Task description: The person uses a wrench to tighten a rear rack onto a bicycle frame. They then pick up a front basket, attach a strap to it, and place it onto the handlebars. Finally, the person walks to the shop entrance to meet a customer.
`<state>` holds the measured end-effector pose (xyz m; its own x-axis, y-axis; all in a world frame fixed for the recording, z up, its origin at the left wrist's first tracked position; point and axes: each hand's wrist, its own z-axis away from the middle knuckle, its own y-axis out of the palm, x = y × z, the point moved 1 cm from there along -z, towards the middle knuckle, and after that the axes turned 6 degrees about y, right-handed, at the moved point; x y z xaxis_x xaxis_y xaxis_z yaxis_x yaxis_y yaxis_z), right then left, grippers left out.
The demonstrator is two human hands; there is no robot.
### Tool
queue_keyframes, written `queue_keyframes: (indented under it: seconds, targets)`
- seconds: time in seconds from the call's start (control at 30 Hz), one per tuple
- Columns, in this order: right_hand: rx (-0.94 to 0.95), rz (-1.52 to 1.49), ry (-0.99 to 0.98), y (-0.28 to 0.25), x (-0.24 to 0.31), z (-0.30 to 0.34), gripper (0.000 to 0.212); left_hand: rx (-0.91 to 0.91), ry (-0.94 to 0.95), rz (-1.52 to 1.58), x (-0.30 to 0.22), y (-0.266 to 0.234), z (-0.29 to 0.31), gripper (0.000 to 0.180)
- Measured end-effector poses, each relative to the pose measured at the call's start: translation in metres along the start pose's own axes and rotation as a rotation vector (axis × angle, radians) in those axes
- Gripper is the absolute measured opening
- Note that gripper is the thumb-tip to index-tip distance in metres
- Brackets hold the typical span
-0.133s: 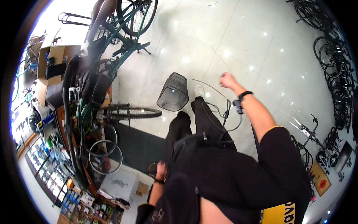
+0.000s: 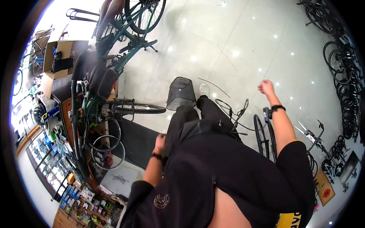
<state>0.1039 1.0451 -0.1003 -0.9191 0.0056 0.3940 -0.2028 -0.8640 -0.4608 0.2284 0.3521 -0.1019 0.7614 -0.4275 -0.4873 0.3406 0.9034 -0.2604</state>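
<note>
My right hand (image 2: 266, 87) is held out to the right above the tiled floor, fingers curled in and nothing visible in them. On that wrist is a black band (image 2: 278, 108) with a small grey device (image 2: 265, 114) beside it. A looped black cable (image 2: 237, 114) hangs between this wrist and my body. My left hand (image 2: 160, 143) hangs low beside my left thigh, over a dark mat (image 2: 138, 146); its fingers are too indistinct to read. A black mesh basket (image 2: 181, 93) stands on the floor in front of my feet, touched by neither hand.
A green bicycle (image 2: 131, 45) leans along the left, its wheel (image 2: 140, 108) reaching toward my legs. A thin dark strip (image 2: 215, 86) lies ahead of my shoe (image 2: 204, 89). Wheels (image 2: 262, 136) stand close on my right. An open carton (image 2: 62, 60) sits at far left; bicycles line the right wall.
My right hand has swung outward to the right, and my left hand has moved forward. My legs are closer to the basket. The wheels at my right have come more into view.
</note>
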Motion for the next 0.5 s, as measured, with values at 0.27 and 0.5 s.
queue_keyframes:
  seconds: [0.27, 0.5]
  targets:
    - [-0.172, -0.241, 0.177, -0.090, -0.178, 0.076, 0.018, 0.067, 0.135, -0.237, -0.181, 0.032, -0.058, 0.028]
    - [0.119, -0.206, 0.504, -0.058, -0.209, 0.149, 0.029, 0.075, 0.143, -0.256, -0.195, 0.037, -0.068, 0.027]
